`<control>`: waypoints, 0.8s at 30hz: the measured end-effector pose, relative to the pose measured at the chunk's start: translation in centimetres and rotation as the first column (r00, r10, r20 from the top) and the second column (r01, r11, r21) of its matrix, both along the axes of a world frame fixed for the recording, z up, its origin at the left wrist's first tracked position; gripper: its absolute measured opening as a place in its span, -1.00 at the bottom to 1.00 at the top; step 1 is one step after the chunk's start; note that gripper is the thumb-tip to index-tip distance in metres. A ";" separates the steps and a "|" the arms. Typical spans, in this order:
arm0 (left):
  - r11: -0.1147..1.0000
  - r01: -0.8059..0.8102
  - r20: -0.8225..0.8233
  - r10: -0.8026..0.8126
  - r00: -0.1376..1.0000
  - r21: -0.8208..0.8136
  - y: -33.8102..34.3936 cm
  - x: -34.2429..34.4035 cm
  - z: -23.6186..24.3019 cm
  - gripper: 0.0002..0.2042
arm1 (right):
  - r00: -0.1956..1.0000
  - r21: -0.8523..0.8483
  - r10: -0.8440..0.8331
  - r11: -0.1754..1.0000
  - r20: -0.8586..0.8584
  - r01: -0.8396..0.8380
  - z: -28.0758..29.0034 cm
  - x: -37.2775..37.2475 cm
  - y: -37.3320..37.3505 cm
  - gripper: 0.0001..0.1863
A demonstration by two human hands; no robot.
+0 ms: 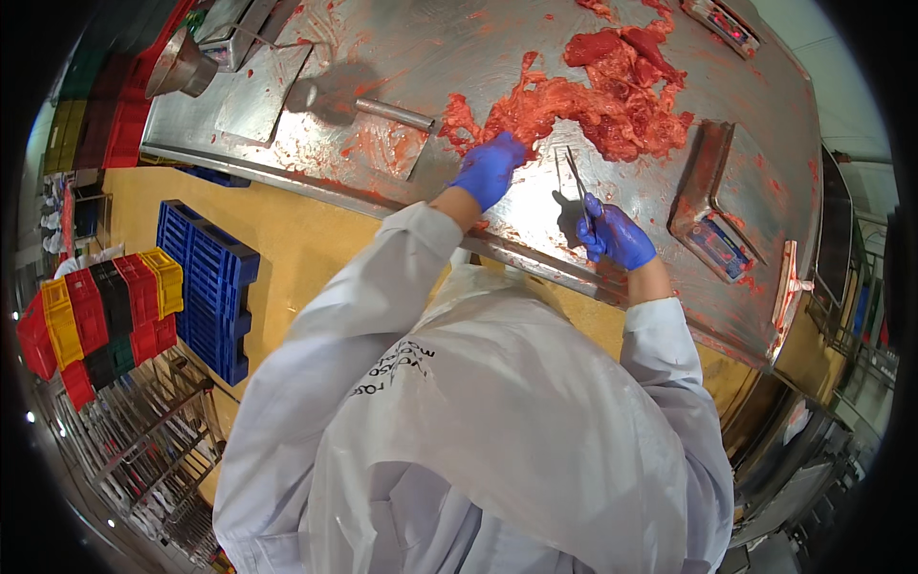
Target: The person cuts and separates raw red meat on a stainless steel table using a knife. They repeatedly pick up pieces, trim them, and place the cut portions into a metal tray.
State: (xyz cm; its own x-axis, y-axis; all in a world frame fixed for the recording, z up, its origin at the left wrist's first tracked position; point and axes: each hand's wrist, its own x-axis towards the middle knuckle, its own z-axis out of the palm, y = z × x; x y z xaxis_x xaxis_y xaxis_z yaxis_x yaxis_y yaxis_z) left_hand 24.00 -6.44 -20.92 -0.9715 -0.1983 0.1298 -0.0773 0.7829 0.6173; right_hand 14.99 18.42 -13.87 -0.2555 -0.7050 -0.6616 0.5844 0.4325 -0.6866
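Note:
My left hand (488, 170), in a blue glove, has its curled fingers on the near edge of a long, irregular pile of red, fatty meat (607, 115), gripping it. My right hand (614, 234), also gloved in blue, is closed on a thin, two-pronged metal tool (576, 172), like scissors or tongs; its tips point toward the pile without visibly touching it. Both hands are over the stainless steel table (373, 193), which is smeared with red scraps. Left of my left hand lies a short metal tube (394, 115) beside a flat metal plate.
A scale with a metal tray (717, 206) sits right of my right hand; others stand at the back right (727, 24) and back left (229, 43), near a metal funnel (182, 62). Coloured crates (100, 316), a blue pallet (206, 292) and a wire rack (143, 430) are at left.

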 end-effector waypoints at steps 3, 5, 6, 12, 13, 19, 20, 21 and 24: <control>0.996 -0.061 0.061 0.065 0.996 -0.066 -1.7 4.6 -0.7 -0.79 | 0.998 -0.018 -0.014 1.000 -0.055 0.013 1.1 0.0 0.8 -0.44; 0.987 -0.127 0.383 0.155 0.911 -0.100 -2.5 7.1 1.3 -0.80 | 0.998 -0.050 0.015 0.999 -0.060 -0.018 1.2 0.4 1.1 -0.41; 0.987 -0.142 0.421 0.161 0.893 -0.078 -2.7 7.0 2.2 -0.80 | 0.998 -0.073 0.046 0.996 -0.050 -0.049 0.9 0.4 1.0 -0.40; 0.980 -0.177 -0.023 0.176 0.984 -0.088 -0.4 1.1 2.1 -0.82 | 0.996 -0.152 0.069 0.985 -0.050 -0.076 0.7 0.4 -2.1 -0.45; 0.973 -0.180 0.025 0.186 0.982 -0.145 -0.4 -0.5 0.3 -0.81 | 0.996 -0.160 0.069 0.984 -0.051 -0.077 0.6 0.2 -2.7 -0.45; 0.970 -0.213 0.345 0.162 0.924 0.115 -5.1 -5.4 5.5 -0.70 | 0.998 -0.164 0.055 0.985 -0.019 -0.058 0.9 -0.4 -2.4 -0.45; 0.952 -0.231 0.366 0.146 0.919 0.202 -5.6 -6.0 8.3 -0.67 | 0.998 -0.190 0.056 0.980 -0.004 -0.055 0.9 -0.7 -2.1 -0.45; 0.962 -0.193 0.311 0.126 0.942 0.196 -6.2 -6.4 10.0 -0.64 | 1.000 -0.171 0.006 0.985 -0.007 -0.007 0.5 -0.7 -1.7 -0.45; 0.976 -0.098 0.171 0.064 0.983 0.196 -6.6 -7.3 13.6 -0.53 | 0.999 -0.170 -0.040 0.985 -0.025 0.035 -0.7 -0.9 -0.1 -0.45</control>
